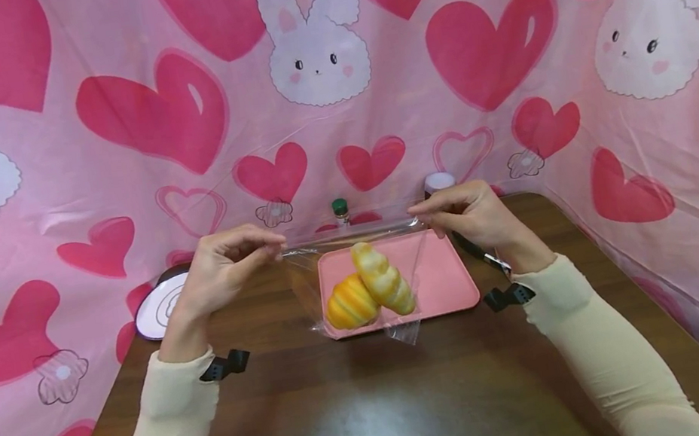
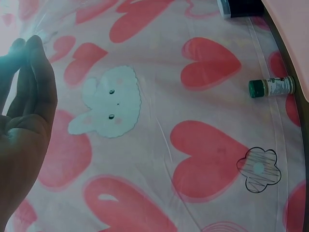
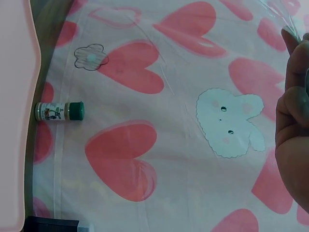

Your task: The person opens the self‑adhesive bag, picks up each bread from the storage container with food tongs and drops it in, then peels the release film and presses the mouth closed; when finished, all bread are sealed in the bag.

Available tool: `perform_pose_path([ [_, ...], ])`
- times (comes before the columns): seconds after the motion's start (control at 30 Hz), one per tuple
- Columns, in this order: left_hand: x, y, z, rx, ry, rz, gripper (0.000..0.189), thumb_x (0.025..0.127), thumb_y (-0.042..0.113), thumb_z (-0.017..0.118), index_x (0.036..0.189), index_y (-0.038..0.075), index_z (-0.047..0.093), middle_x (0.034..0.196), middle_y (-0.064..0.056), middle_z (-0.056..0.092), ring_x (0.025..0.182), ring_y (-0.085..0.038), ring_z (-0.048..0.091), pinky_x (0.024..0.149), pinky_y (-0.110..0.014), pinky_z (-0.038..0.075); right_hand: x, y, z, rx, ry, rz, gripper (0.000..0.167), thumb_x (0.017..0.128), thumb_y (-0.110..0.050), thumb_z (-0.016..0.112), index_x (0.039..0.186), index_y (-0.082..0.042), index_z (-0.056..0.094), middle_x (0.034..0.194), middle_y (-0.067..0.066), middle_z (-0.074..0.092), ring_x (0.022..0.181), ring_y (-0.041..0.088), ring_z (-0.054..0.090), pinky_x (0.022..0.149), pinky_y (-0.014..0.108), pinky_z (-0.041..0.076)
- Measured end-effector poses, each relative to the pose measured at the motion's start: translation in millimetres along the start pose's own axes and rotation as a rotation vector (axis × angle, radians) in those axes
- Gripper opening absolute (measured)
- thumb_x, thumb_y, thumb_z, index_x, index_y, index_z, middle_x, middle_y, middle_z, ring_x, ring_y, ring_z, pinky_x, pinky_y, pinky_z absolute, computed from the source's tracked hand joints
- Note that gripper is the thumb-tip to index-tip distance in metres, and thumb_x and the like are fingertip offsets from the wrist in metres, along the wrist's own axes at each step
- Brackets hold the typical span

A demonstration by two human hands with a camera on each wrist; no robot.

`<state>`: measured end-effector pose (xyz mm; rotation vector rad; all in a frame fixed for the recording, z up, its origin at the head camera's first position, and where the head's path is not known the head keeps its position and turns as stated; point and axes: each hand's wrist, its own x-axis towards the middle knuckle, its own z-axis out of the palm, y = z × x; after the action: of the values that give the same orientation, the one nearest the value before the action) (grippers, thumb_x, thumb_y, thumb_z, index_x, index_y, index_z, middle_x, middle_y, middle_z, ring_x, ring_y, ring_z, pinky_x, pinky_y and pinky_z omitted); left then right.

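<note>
A clear plastic bag [image 1: 403, 333] hangs stretched between my two hands in the head view. My left hand [image 1: 219, 270] pinches its upper left corner between thumb and fingers. At the upper right corner, my right hand [image 1: 477, 219] pinches the film the same way. An orange-yellow croissant [image 1: 351, 303] and a paler twisted bread roll [image 1: 383, 278] lean together low in the bag. Behind them, the pink tray [image 1: 444, 275] lies on the table. Both wrist views show pinched fingertips at their outer edges, with shiny film at them.
A small green-capped bottle [image 1: 340, 212] and a white-lidded jar [image 1: 439, 182] stand at the back of the wooden table [image 1: 327, 420]. The white plate [image 1: 154, 310] lies left, beyond my left hand. A black-handled utensil [image 1: 487, 255] rests right of the tray. Pink printed cloth [image 1: 400, 103] hangs behind.
</note>
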<state>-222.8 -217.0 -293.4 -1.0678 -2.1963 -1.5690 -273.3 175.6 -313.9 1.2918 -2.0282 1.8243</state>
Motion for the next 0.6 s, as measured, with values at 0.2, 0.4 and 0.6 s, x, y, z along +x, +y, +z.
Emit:
perform_pose_path([
  [0.2, -0.8, -1.8, -2.7, 0.025, -0.023, 0.062, 0.021, 0.086, -0.014, 0.065, 0.101, -0.004, 0.075, 0.092, 0.001, 0.073, 0.083, -0.014, 0.068, 0.074, -0.021, 0.058, 0.8, 2.1, -3.3, 0.019, -0.101, -0.104, 0.027, 0.088, 0.019, 0.055, 0.101, 0.008, 0.075, 0.084, 0.009, 0.073, 0.064, 0.017, 0.057, 0.060, 0.025, 0.055],
  [0.4, -1.5, -0.7, -3.1, 0.031, -0.033, 0.095, 0.023, 0.086, -0.017, 0.061, 0.098, -0.003, 0.076, 0.093, 0.000, 0.073, 0.084, -0.013, 0.068, 0.072, -0.020, 0.056, 2.1, 2.6, -3.2, 0.021, -0.145, -0.146, 0.033, 0.085, 0.025, 0.050, 0.096, 0.007, 0.076, 0.093, 0.007, 0.077, 0.069, 0.018, 0.060, 0.061, 0.027, 0.054],
  [0.6, -1.4, 1.1, -2.9, 0.073, -0.041, 0.110, 0.023, 0.085, -0.017, 0.064, 0.097, -0.002, 0.077, 0.092, -0.007, 0.073, 0.084, -0.012, 0.068, 0.073, -0.019, 0.056, 2.2, 1.5, -3.2, 0.001, -0.147, -0.119, 0.035, 0.086, 0.023, 0.051, 0.093, 0.000, 0.078, 0.092, 0.009, 0.075, 0.069, 0.019, 0.060, 0.062, 0.028, 0.055],
])
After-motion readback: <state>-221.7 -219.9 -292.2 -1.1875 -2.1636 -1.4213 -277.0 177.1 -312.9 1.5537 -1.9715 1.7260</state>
